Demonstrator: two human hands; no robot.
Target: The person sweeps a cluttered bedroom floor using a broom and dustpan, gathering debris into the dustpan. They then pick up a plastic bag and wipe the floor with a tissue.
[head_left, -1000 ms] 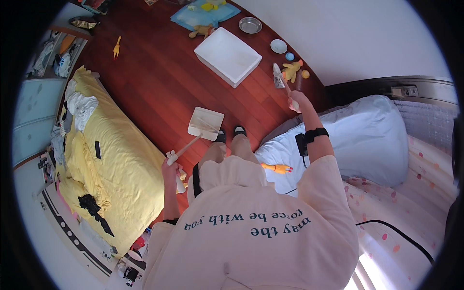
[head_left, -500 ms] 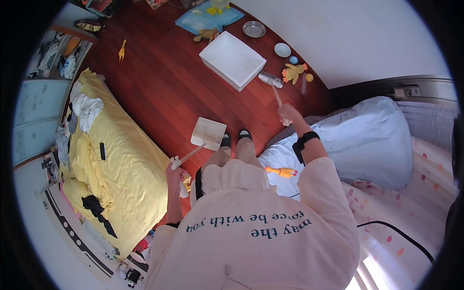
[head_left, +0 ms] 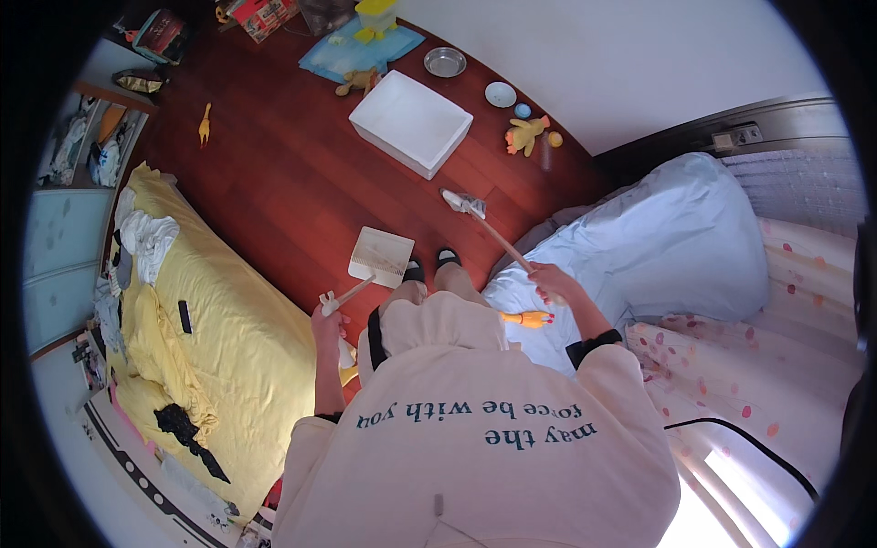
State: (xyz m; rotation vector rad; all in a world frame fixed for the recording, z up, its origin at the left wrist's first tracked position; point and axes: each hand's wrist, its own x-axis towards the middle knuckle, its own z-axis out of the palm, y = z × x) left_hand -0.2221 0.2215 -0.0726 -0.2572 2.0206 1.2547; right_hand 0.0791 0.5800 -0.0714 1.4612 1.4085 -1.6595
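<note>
My left hand (head_left: 329, 323) is closed round the handle of a cream long-handled dustpan (head_left: 382, 253), whose pan rests on the red-brown wood floor just left of my feet. My right hand (head_left: 555, 280) grips the wooden-coloured stick of a broom (head_left: 501, 239). The whitish, partly see-through broom head (head_left: 463, 203) is low over the floor, between a white box (head_left: 411, 119) and my slippers (head_left: 448, 258). Whether it touches the boards I cannot tell. A gap of floor separates the broom head from the dustpan.
A yellow-covered bed (head_left: 219, 338) runs along the left. At the right, pale blue bedding (head_left: 658, 242) carries an orange rubber chicken (head_left: 528, 319). By the wall are a plush duck (head_left: 525, 135), a metal bowl (head_left: 445, 62) and a blue mat (head_left: 361, 50). Another rubber chicken (head_left: 205, 125) lies far left.
The broom head has come from beside the white box toward me and leftward. My right hand has drawn back nearer my body. The dustpan stays near my feet as the view shifts slightly.
</note>
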